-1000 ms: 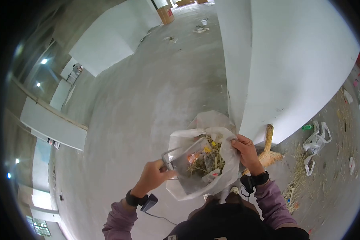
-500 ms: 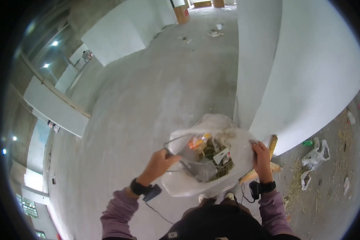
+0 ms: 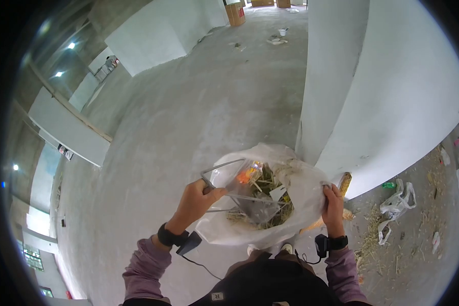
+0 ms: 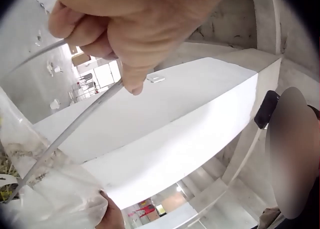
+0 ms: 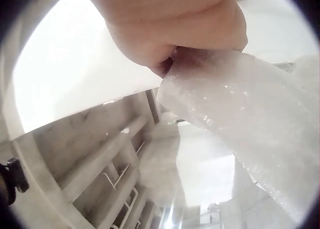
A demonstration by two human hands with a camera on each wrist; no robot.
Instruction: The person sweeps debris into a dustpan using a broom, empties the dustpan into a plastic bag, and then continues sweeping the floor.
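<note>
A whitish translucent plastic bag hangs wide at its mouth before the body, with straw, an orange wrapper and a white piece of card inside. My left hand grips a thin grey metal frame whose bars reach over the bag's mouth. In the left wrist view the left hand has its fingers curled round the bars. At the bag's right edge my right hand pinches the plastic. The right wrist view has the right hand gripping the bag; its fingertips are mostly hidden.
A white curved wall rises at the right. Beside it lie a straw broom, a white plastic bag, a green item and scattered straw. Cardboard boxes and litter are far ahead on the floor.
The bag's mouth has widened and the right hand has moved right and lower with its edge. The left hand still holds the frame, slightly higher. The contents have shifted, and the camera view has turned a little.
</note>
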